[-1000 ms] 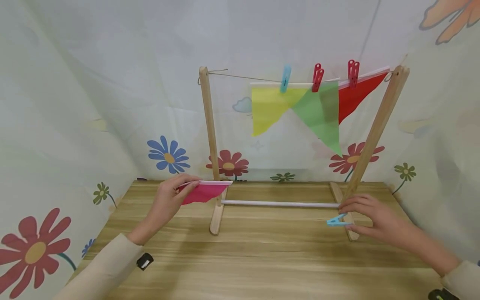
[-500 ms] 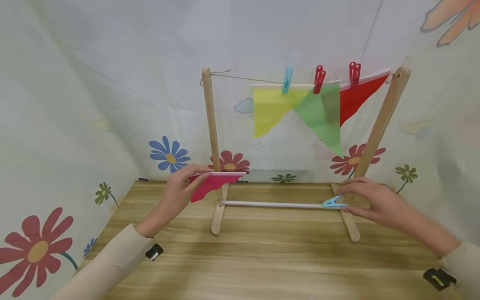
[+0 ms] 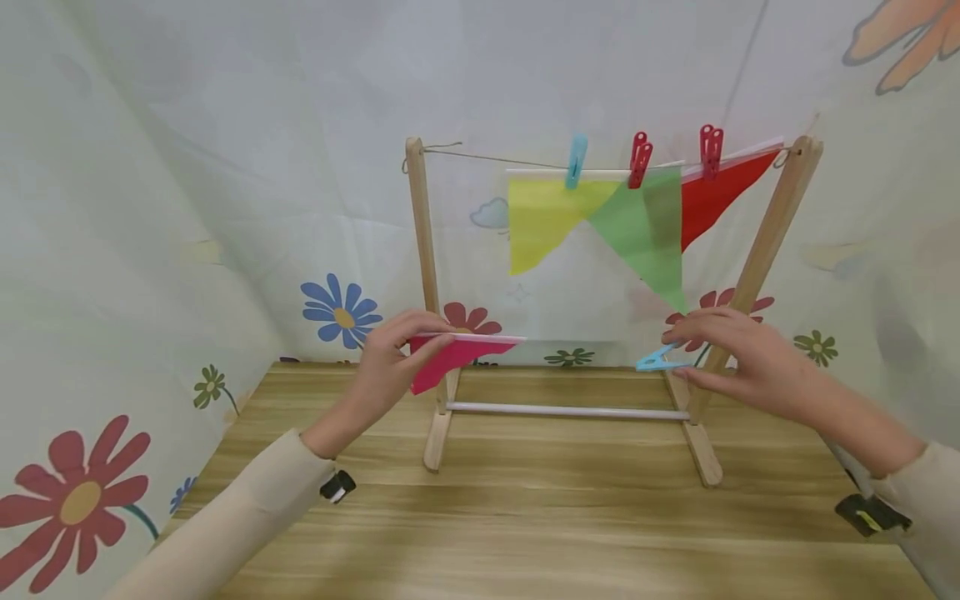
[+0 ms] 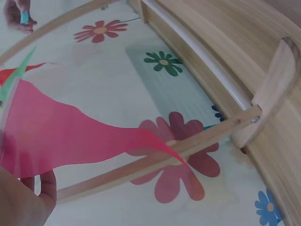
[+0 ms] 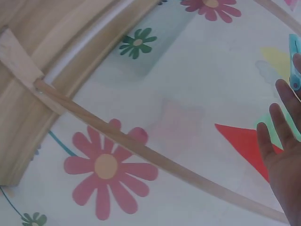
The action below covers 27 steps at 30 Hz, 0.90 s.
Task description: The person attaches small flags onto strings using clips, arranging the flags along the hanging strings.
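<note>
My left hand [image 3: 390, 354] pinches a pink flag [image 3: 450, 358]; my right hand [image 3: 723, 358] grips a blue peg [image 3: 656, 360]; next, I judge, pegging it on the string [image 3: 487, 156] at 12 o'clock

yellow flag [image 3: 542, 218] | green flag [image 3: 643, 237] | red flag [image 3: 711, 197] | wooden table [image 3: 540, 517]

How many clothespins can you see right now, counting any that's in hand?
4. Three clip flags to the string: a blue clothespin on the yellow flag, a red one on the green flag, another red on the red flag. The right hand pinches a fourth, blue.
</note>
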Available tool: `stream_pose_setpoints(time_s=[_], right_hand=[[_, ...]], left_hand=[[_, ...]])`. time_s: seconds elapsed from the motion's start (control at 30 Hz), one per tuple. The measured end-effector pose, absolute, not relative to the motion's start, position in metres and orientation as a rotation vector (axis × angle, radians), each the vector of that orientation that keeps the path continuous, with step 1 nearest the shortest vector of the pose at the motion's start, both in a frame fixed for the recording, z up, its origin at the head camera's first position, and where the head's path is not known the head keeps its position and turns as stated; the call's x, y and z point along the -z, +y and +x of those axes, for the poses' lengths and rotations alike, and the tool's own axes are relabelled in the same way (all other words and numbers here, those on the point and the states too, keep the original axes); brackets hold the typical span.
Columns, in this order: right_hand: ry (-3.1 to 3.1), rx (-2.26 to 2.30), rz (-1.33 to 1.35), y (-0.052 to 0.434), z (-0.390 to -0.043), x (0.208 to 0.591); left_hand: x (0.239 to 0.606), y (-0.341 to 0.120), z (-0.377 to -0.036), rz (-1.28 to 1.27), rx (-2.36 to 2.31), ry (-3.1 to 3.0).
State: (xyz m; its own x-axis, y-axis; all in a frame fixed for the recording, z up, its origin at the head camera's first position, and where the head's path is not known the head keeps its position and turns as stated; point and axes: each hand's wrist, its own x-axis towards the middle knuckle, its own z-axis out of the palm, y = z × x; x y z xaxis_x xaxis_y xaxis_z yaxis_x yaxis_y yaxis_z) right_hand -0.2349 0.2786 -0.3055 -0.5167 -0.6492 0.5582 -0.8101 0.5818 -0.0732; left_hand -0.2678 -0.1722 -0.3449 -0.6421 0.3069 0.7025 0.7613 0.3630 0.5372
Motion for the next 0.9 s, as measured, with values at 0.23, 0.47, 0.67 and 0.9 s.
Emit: stream_pose_setpoints(time_s=[0.23,0.47,0.67,0.9], right_hand=[[-2.399,-0.452,1.111,0.267,-0.235,0.284],[-2.382,-0.520,1.180,0.253,-0.240,0.272],[-2.358,-0.510,1.203,0.245,-0.243,0.265],[-2.349,-0.501,1.209,0.237,-0.249,0.257]], left_hand=[[0.336,-0.156,-0.272,-0.982,1.265,-2.100],[0.330,-0.146,-0.273,-1.025,1.331,-2.084],[0.326,-0.144,-0.273,-1.023,1.356,-2.114],[0.319,-0.141,-0.274,-0.993,1.372,-2.126]])
